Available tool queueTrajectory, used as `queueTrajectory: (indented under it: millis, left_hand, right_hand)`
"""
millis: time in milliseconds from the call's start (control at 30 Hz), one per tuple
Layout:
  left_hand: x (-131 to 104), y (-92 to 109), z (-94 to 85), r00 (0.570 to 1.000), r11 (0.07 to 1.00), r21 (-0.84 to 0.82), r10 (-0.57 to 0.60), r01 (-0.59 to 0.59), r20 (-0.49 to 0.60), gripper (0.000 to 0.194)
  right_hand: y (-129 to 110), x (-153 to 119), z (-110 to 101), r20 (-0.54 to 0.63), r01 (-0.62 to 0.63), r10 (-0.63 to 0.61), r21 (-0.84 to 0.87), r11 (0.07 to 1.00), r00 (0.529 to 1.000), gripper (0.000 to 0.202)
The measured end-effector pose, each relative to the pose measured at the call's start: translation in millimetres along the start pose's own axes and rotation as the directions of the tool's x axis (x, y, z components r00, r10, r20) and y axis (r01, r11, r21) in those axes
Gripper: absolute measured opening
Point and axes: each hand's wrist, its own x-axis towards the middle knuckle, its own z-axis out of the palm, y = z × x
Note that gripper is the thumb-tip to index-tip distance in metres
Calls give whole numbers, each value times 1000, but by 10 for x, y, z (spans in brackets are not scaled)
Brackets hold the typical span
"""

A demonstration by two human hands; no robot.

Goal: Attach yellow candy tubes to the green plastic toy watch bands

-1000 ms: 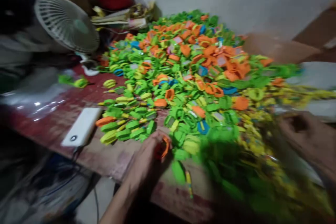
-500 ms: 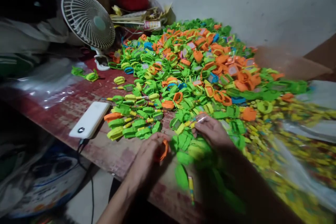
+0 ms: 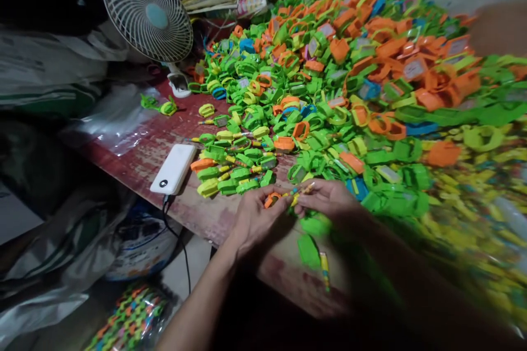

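Observation:
My left hand (image 3: pixel 259 211) is closed around an orange band (image 3: pixel 272 199), curled into a ring. Beside it, my right hand (image 3: pixel 323 197) pinches a small stick with yellow and blue pieces (image 3: pixel 295 196), its end at the orange band. The fingertips of both hands are close together. Left of them lie rows of green, yellow and orange bands with sticks (image 3: pixel 236 162). A large heap of green and orange bands (image 3: pixel 325 66) rises behind. Below the hands, a green band (image 3: pixel 308 251) and a yellow stick (image 3: pixel 325 271) rest on the table.
A white fan (image 3: pixel 148 13) stands at the back left of the red table (image 3: pixel 201 211). Nearer are a clear plastic bag (image 3: pixel 119 120) and a white power bank (image 3: pixel 173 169) with a black cable. Yellow pieces (image 3: pixel 486 203) cover the right side.
My hands have come together, and the stick in my right hand has reached the orange band in my left. The view has shifted, so the table items appear further right.

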Motion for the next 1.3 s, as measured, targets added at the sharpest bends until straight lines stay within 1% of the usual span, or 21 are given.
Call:
queueTrajectory:
  millis: [100,200,300,367,433,533,600,633,700,767,833,900,1000,1033,1067,1167,1233,1300]
  left_hand:
    - [-12,-2,-48,997,994,-71,-80,80,-1,33]
    - [-2,-46,-85,990,965,-237,-95,117,101,31]
    - [18,-100,-89,967,881,-416,-150,224,204,30]
    - [23,-118,-81,949,828,-476,-198,296,245,33]
    - [26,-128,-71,939,797,-508,-213,327,270,33]
    - [36,-146,-54,921,750,-548,-223,371,318,31]
    - [46,-160,-31,909,728,-558,-231,398,346,29]
    - [49,-164,-15,908,737,-548,-230,397,349,28]
    - [48,-166,24,922,789,-497,-219,361,320,25]
    - [36,-161,57,937,846,-430,-202,314,286,23]
    - [18,-158,64,931,874,-375,-197,309,307,26]
    - [0,-165,42,898,873,-340,-207,348,388,32]
    - [-17,-194,1,821,852,-306,-222,426,526,38]
    - [-22,-208,-2,808,846,-309,-216,435,549,38]
    - [-28,-224,5,805,841,-318,-208,437,555,36]
    - [-53,-277,69,848,829,-384,-185,406,496,28]
    - [-82,-318,131,872,809,-433,-185,397,453,26]
    - [-117,-361,192,882,774,-487,-189,405,433,27]
  right_hand:
    - [24,-6,-16,33,-7,5,68,998,999,26]
    - [53,4,-36,33,15,-20,140,990,999,29]
    - [73,-6,-55,23,23,-27,170,985,999,31]
    - [81,-30,-81,10,17,-19,147,989,1000,29]
    - [88,-56,-117,-18,35,-33,102,994,999,24]
    - [90,-69,-152,-45,123,-123,-1,992,991,16]
    - [73,-57,-135,-56,146,-148,-36,989,987,13]
    - [56,-46,-113,-62,132,-135,-46,990,989,16]
    - [4,-20,-55,-62,104,-111,-105,989,992,22]
    - [-53,5,-5,-37,110,-122,-239,965,992,22]
    - [-93,25,13,10,132,-136,-342,931,991,30]
    - [-103,42,-3,58,126,-113,-333,934,992,32]
    - [-74,59,-56,133,82,-51,-239,968,990,33]
    - [-60,59,-73,152,61,-28,-211,976,988,34]
    - [-45,56,-87,167,44,-11,-196,980,986,34]
    - [-9,15,-106,188,33,11,-228,973,982,32]
    - [3,-36,-93,191,72,-17,-287,955,981,31]
    - [10,-95,-64,179,107,-53,-304,947,982,31]
